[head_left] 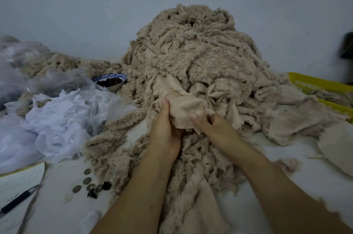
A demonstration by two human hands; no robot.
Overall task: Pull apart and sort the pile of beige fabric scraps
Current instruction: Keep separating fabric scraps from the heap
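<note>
At the far left a black pen (18, 200) lies on a sheet of paper (21, 178), with crumpled clear plastic bags (63, 111) behind it. A few coins (87, 180) sit on the white desk (63, 212) just beside the pile's trailing edge, and a blue-rimmed bowl (112, 81) sits against its left foot. The pile of beige fabric scraps (191, 50) rises in the middle, against the wall. At its front the left hand (164, 132) has its grip clamped on a smooth beige scrap (183, 107), thumb up along it. The right hand (217, 128) pinches the same scrap's lower edge. A yellow basket (315, 82) shows at the right, partly covered by scraps
</note>
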